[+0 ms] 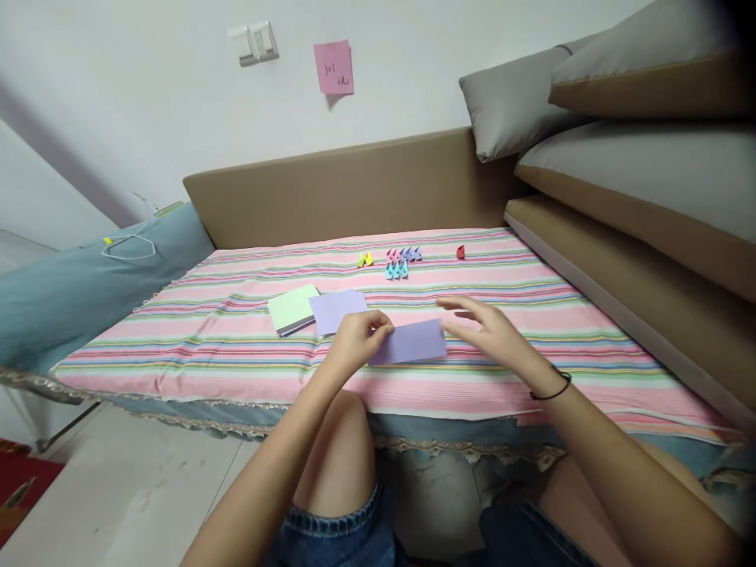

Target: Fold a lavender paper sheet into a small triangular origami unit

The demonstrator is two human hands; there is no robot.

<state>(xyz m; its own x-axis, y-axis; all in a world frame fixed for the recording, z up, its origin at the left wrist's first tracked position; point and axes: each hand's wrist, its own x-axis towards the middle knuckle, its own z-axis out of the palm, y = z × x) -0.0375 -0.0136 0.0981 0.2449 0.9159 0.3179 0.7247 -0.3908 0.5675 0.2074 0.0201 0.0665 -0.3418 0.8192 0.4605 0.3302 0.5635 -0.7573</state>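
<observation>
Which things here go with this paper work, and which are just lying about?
Likely part of it:
purple strip, in the left hand
purple sheet
paper stack
small folded papers

Seemingly just around:
cushions
white cord
pink wall note

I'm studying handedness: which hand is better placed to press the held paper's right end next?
Probably the right hand, open beside it; the left hand pinches the purple paper further left.

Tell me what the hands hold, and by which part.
The left hand pinches the nearer purple paper at its left end; the right hand, open beside the right end, grips nothing.
</observation>
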